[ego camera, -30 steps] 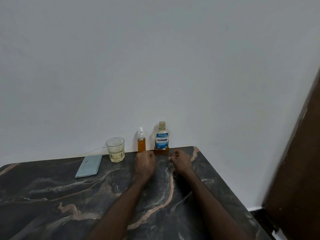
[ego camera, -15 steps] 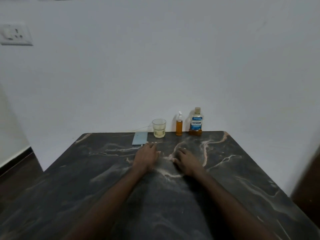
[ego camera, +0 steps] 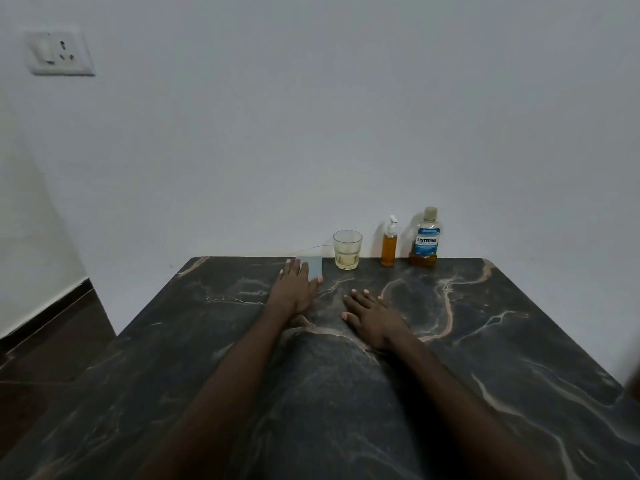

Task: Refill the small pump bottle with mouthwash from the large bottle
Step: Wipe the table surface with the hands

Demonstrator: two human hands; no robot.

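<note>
Head view: a dark marbled table [ego camera: 519,341] stands against a pale wall. Along its far edge, right of the middle, the small pump bottle [ego camera: 389,245] stands upright, filled with amber liquid. The large bottle [ego camera: 427,239] stands just to its right, capped, with only a little amber liquid at its base. A glass [ego camera: 347,250] with pale liquid stands just left of the pump bottle. The left hand [ego camera: 294,289] lies flat with straight fingers resting on a grey-blue phone [ego camera: 314,266] at the far edge. The right hand [ego camera: 372,315] lies flat on the table, fingers spread, holding nothing. A wall socket [ego camera: 59,53] sits high on the left.
</note>
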